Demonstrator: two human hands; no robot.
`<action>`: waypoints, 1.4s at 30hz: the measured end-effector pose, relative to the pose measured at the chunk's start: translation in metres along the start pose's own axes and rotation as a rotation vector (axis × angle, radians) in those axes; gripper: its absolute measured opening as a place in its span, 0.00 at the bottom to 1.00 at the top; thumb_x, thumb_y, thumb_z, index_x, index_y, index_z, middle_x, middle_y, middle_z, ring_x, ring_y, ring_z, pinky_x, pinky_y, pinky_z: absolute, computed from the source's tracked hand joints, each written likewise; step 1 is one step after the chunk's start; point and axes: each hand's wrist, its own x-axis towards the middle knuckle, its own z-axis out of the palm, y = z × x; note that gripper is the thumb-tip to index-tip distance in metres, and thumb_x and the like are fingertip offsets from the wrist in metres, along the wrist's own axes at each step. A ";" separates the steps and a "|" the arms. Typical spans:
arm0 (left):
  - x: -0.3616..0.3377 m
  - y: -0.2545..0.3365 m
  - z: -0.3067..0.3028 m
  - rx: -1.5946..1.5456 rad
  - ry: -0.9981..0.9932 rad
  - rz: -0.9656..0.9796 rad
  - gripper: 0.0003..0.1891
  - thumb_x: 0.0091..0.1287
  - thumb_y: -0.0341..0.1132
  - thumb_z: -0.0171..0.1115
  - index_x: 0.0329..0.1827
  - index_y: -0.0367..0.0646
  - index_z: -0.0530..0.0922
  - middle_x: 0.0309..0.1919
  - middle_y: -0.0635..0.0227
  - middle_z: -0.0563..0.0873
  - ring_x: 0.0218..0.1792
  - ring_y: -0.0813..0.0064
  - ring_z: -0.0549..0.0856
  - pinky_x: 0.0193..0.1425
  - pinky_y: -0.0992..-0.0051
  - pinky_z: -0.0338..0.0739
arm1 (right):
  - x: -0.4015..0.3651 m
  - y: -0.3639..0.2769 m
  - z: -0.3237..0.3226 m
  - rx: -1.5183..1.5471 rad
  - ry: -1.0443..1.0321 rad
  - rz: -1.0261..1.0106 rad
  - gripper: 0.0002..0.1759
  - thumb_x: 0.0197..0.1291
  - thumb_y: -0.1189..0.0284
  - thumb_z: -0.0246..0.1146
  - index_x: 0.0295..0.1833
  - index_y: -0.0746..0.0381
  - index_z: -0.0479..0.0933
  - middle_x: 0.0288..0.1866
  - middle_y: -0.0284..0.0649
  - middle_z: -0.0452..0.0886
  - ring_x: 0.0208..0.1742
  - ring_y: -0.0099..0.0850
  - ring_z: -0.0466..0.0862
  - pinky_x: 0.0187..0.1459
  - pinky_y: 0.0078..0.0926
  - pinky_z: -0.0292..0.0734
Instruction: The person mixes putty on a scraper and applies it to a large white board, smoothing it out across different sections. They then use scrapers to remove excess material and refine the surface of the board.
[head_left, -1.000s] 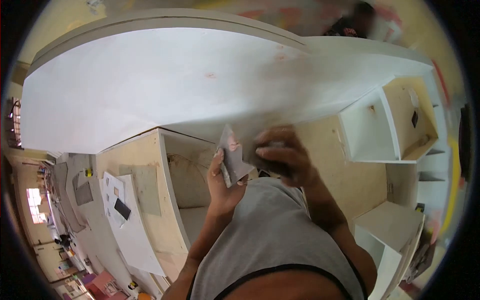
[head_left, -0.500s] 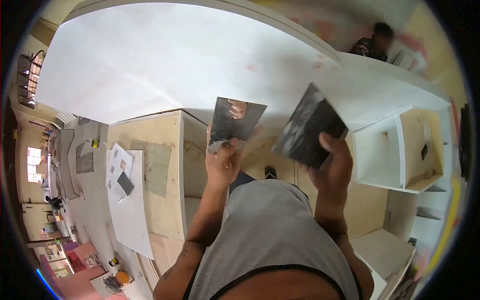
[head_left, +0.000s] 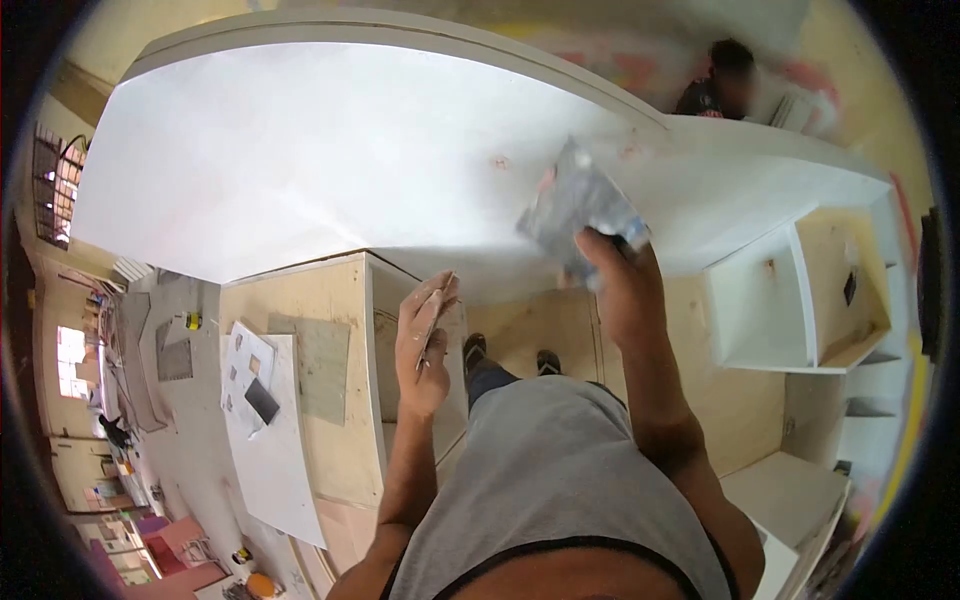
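My left hand (head_left: 418, 370) is closed on a thin dark plate (head_left: 431, 325), now seen nearly edge-on in front of the cabinet opening. My right hand (head_left: 632, 285) grips a second thin rectangular plate (head_left: 580, 205), thumb on its near face. This plate is blurred by motion, looks grey with whitish smears, and overlaps the big white panel (head_left: 330, 160). Small pinkish patches (head_left: 500, 163) mark the panel close to the right plate.
A wooden cabinet (head_left: 300, 285) at left carries a white board (head_left: 275, 475) with a small dark plate (head_left: 262, 401). White open shelving (head_left: 765, 300) stands at right. Behind the panel is another person (head_left: 715, 85). My feet (head_left: 548, 362) are on the floor below.
My left hand has lowered slightly and turned its plate from face-on to edge-on. My right hand has moved up and left, bringing its plate over the white panel.
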 end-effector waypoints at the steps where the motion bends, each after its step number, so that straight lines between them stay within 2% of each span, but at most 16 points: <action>1: -0.001 0.001 0.003 -0.056 0.048 -0.020 0.29 0.63 0.16 0.43 0.68 0.45 0.71 0.65 0.45 0.70 0.66 0.46 0.73 0.67 0.52 0.73 | 0.014 0.008 0.005 -0.069 0.012 -0.141 0.20 0.65 0.75 0.56 0.63 0.65 0.68 0.51 0.40 0.79 0.46 0.29 0.80 0.45 0.27 0.78; 5: -0.007 -0.004 0.007 -0.091 0.087 -0.066 0.33 0.62 0.16 0.41 0.72 0.45 0.67 0.68 0.46 0.67 0.66 0.45 0.72 0.66 0.51 0.73 | 0.065 0.032 0.023 -0.422 0.089 -0.527 0.22 0.69 0.74 0.53 0.67 0.64 0.64 0.59 0.47 0.71 0.56 0.38 0.75 0.57 0.36 0.72; 6: -0.009 -0.007 0.003 -0.094 0.075 -0.071 0.33 0.62 0.16 0.41 0.72 0.45 0.67 0.68 0.46 0.67 0.66 0.45 0.72 0.66 0.51 0.73 | 0.069 0.032 0.031 -0.421 0.100 -0.521 0.22 0.69 0.74 0.53 0.67 0.64 0.64 0.59 0.47 0.71 0.56 0.38 0.75 0.57 0.36 0.72; 9: -0.013 -0.015 -0.008 -0.080 0.083 -0.140 0.33 0.60 0.15 0.41 0.71 0.44 0.67 0.67 0.45 0.68 0.66 0.46 0.72 0.66 0.51 0.74 | 0.076 0.025 0.054 -0.718 0.253 -0.711 0.26 0.62 0.82 0.56 0.67 0.65 0.64 0.60 0.52 0.68 0.60 0.51 0.70 0.61 0.44 0.68; 12: -0.019 -0.031 -0.024 -0.115 0.116 -0.176 0.33 0.59 0.15 0.41 0.71 0.42 0.67 0.67 0.45 0.68 0.66 0.47 0.72 0.65 0.52 0.75 | 0.090 0.030 0.070 -0.911 0.357 -0.745 0.32 0.55 0.86 0.59 0.67 0.66 0.62 0.60 0.52 0.67 0.58 0.53 0.69 0.59 0.47 0.69; 14: -0.027 -0.043 -0.035 -0.146 0.145 -0.215 0.24 0.72 0.33 0.49 0.68 0.30 0.65 0.67 0.51 0.68 0.67 0.55 0.70 0.67 0.49 0.72 | 0.105 0.045 0.083 -0.899 0.409 -0.790 0.39 0.43 0.88 0.61 0.66 0.69 0.60 0.61 0.58 0.63 0.59 0.55 0.66 0.59 0.50 0.67; 17: -0.030 -0.045 -0.041 -0.135 0.219 -0.281 0.25 0.74 0.38 0.51 0.68 0.31 0.65 0.65 0.52 0.71 0.66 0.57 0.72 0.66 0.50 0.72 | 0.117 0.062 0.105 -0.968 0.514 -0.836 0.40 0.41 0.88 0.61 0.65 0.75 0.60 0.62 0.66 0.59 0.60 0.59 0.64 0.61 0.53 0.64; 20: -0.021 -0.039 -0.037 -0.121 0.235 -0.361 0.24 0.74 0.37 0.51 0.68 0.32 0.66 0.64 0.53 0.73 0.65 0.60 0.72 0.67 0.52 0.72 | 0.123 0.076 0.109 -1.017 0.516 -0.832 0.40 0.41 0.90 0.59 0.66 0.72 0.59 0.66 0.64 0.55 0.63 0.59 0.60 0.63 0.52 0.61; 24: -0.043 -0.062 -0.044 -0.177 0.228 -0.395 0.22 0.74 0.36 0.50 0.66 0.32 0.68 0.64 0.55 0.74 0.64 0.61 0.74 0.67 0.57 0.71 | 0.102 0.063 0.082 -1.080 0.378 -0.825 0.38 0.43 0.90 0.59 0.66 0.69 0.62 0.62 0.59 0.63 0.60 0.56 0.65 0.62 0.52 0.63; 27: -0.030 -0.059 -0.039 -0.102 0.117 -0.461 0.21 0.74 0.33 0.49 0.66 0.31 0.69 0.64 0.56 0.74 0.62 0.63 0.76 0.68 0.62 0.68 | 0.096 0.054 0.075 -0.950 0.409 -0.808 0.40 0.42 0.92 0.57 0.67 0.67 0.61 0.62 0.56 0.63 0.59 0.54 0.66 0.61 0.52 0.62; 29: -0.023 -0.055 -0.033 -0.085 0.115 -0.393 0.26 0.61 0.20 0.47 0.65 0.34 0.70 0.62 0.57 0.74 0.62 0.65 0.73 0.67 0.74 0.63 | 0.099 0.051 0.077 -0.949 0.420 -0.789 0.41 0.41 0.92 0.58 0.67 0.69 0.60 0.62 0.59 0.62 0.59 0.55 0.65 0.61 0.53 0.62; 36: -0.042 -0.058 -0.030 -0.223 0.205 -0.491 0.24 0.62 0.20 0.48 0.65 0.32 0.70 0.61 0.60 0.74 0.60 0.67 0.73 0.66 0.73 0.63 | 0.119 0.073 0.094 -1.038 0.512 -0.860 0.39 0.42 0.88 0.60 0.66 0.69 0.63 0.62 0.63 0.60 0.60 0.57 0.65 0.58 0.52 0.65; 38: -0.057 -0.060 -0.035 0.302 0.025 -0.538 0.21 0.65 0.23 0.50 0.63 0.33 0.71 0.59 0.61 0.75 0.61 0.66 0.74 0.67 0.68 0.66 | 0.113 0.074 0.085 -1.099 0.456 -0.854 0.37 0.43 0.87 0.60 0.66 0.67 0.65 0.62 0.60 0.62 0.60 0.56 0.66 0.58 0.52 0.66; 39: -0.062 -0.064 -0.032 0.303 0.026 -0.541 0.21 0.65 0.23 0.50 0.63 0.33 0.71 0.59 0.61 0.75 0.61 0.66 0.74 0.67 0.68 0.66 | 0.108 0.073 0.078 -1.159 0.406 -0.851 0.36 0.44 0.87 0.60 0.65 0.65 0.67 0.62 0.57 0.64 0.60 0.55 0.67 0.58 0.51 0.67; 41: -0.041 -0.055 -0.017 -0.761 0.407 -0.676 0.18 0.69 0.31 0.52 0.61 0.36 0.73 0.56 0.60 0.79 0.58 0.66 0.78 0.63 0.66 0.72 | 0.093 0.054 0.061 -1.109 0.314 -0.759 0.36 0.45 0.87 0.59 0.66 0.63 0.67 0.62 0.53 0.66 0.60 0.53 0.68 0.59 0.49 0.67; 42: -0.025 -0.040 -0.007 -0.762 0.410 -0.674 0.18 0.69 0.31 0.52 0.61 0.36 0.73 0.56 0.60 0.79 0.58 0.66 0.78 0.63 0.66 0.72 | 0.084 0.044 0.055 -1.058 0.226 -0.666 0.36 0.46 0.87 0.58 0.66 0.61 0.68 0.61 0.50 0.68 0.60 0.51 0.69 0.60 0.48 0.67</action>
